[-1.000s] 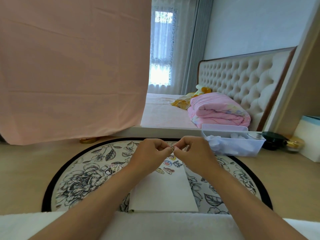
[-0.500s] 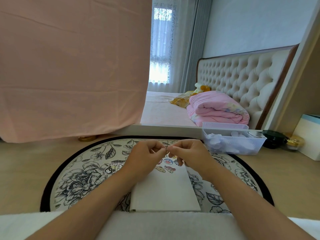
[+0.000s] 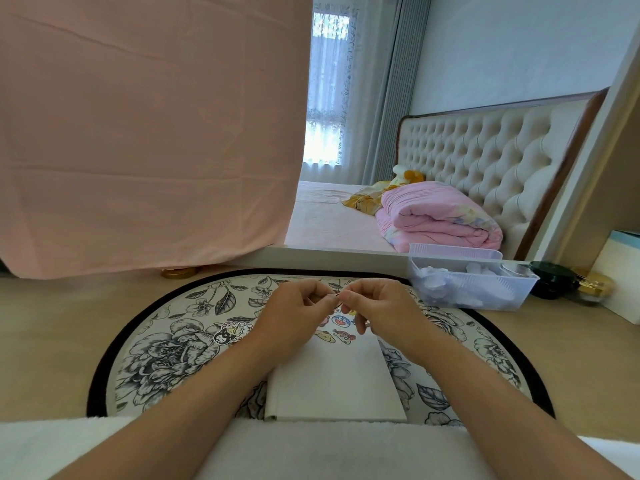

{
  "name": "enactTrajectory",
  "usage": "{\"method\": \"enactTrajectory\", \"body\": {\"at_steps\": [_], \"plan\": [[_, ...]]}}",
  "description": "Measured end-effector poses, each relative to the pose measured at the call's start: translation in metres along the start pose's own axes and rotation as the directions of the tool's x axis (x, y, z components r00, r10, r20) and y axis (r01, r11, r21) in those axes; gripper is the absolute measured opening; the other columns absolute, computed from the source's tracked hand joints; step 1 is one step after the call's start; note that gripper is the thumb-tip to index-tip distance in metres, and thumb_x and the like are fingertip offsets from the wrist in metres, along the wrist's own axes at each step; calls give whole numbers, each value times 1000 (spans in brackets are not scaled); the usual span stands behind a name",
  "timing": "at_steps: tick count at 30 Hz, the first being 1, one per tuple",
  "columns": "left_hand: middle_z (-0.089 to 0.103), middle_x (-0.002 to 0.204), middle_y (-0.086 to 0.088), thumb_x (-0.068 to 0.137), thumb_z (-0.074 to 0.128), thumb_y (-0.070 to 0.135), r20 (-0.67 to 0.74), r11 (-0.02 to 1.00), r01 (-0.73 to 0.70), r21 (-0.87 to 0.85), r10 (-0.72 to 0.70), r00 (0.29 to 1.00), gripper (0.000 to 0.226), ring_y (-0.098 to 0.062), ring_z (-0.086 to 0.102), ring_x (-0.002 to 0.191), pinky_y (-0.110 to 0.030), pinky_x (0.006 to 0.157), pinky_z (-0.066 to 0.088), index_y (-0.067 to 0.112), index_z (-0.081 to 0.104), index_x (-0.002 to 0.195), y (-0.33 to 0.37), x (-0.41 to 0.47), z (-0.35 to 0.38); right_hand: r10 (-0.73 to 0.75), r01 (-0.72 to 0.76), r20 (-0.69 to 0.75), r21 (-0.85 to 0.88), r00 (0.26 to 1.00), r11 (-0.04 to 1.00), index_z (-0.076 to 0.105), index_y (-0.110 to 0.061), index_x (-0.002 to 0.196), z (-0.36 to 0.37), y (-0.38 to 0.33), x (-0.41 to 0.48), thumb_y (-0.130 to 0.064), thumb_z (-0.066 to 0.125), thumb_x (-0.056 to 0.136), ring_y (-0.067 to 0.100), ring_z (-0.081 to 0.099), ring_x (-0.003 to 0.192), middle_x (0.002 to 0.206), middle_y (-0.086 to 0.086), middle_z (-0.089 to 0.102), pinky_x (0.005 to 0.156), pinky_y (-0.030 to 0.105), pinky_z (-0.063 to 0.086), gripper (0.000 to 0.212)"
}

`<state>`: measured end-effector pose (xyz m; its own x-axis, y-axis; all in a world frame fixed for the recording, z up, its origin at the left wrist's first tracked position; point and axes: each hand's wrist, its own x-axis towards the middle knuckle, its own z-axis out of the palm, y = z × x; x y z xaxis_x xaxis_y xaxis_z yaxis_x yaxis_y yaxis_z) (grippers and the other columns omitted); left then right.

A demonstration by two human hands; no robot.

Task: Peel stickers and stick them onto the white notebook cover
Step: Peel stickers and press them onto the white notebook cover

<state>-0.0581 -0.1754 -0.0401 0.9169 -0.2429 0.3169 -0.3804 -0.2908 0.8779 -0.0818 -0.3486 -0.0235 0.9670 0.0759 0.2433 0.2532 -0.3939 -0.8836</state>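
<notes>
The white notebook [image 3: 332, 382] lies closed on a round floral mat [image 3: 166, 348] in front of me. Several cartoon stickers [image 3: 341, 321] sit on the far end of its cover. My left hand [image 3: 298, 317] and my right hand [image 3: 377, 311] meet above that far end. Both pinch a small sticker [image 3: 337, 297] between thumbs and fingertips. The sticker is mostly hidden by my fingers. A black and white cartoon sticker [image 3: 231, 332] lies on the mat to the left of the notebook.
A clear plastic bin [image 3: 471, 282] with white items stands at the mat's right rear. Dark and gold jars [image 3: 571, 282] sit beyond it. A pink sheet [image 3: 145, 133] hangs at the left. A white towel [image 3: 311, 448] covers the near edge.
Both hands have dropped slightly toward the notebook's far end while still pinching the small sticker together. The notebook has not moved.
</notes>
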Motion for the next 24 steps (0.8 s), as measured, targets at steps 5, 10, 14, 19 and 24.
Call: {"method": "enactTrajectory", "body": {"at_steps": [5, 10, 14, 19, 24], "plan": [[69, 70, -2, 93, 66, 17, -9, 999, 25, -39, -25, 1000, 13, -2, 63, 58, -10, 53, 43, 14, 73, 82, 3, 0, -3, 101, -114, 103, 127, 990, 985, 73, -15, 91, -7, -3, -2, -27, 65, 97, 12, 56, 58, 84, 0, 71, 46, 20, 35, 16], [72, 78, -12, 91, 67, 17, 20, 998, 26, -52, -25, 999, 15, -10, 65, 67, -15, 58, 47, 19, 72, 77, 2, -1, -3, 94, -99, 104, 42, 990, 994, 75, -13, 90, -11, -3, -4, -23, 66, 97, 11, 56, 59, 79, -3, 72, 48, 20, 36, 15], [69, 69, -8, 91, 66, 16, 22, 998, 24, -52, -23, 999, 17, -8, 61, 63, -14, 56, 44, 18, 71, 75, 2, -1, -3, 52, -52, 83, -14, 995, 999, 75, -11, 90, -9, -5, -3, -18, 65, 97, 10, 57, 55, 74, -4, 71, 47, 15, 39, 15], [63, 60, 3, 90, 67, 15, 43, 999, 26, -34, -24, 999, 15, -8, 54, 58, -16, 53, 40, 16, 71, 75, 2, -1, -2, -34, 44, 72, -138, 997, 989, 77, -15, 81, -10, -4, 2, -15, 68, 94, 12, 57, 54, 72, 1, 72, 58, 25, 50, 15], [65, 63, -7, 89, 66, 16, 44, 1000, 12, -7, -12, 999, 15, -6, 47, 51, -14, 48, 36, 17, 70, 74, 3, -1, -2, -68, 83, 80, -197, 994, 977, 79, -14, 85, -12, -3, 4, -16, 69, 93, 12, 58, 53, 75, 4, 74, 58, 28, 52, 13]]}}
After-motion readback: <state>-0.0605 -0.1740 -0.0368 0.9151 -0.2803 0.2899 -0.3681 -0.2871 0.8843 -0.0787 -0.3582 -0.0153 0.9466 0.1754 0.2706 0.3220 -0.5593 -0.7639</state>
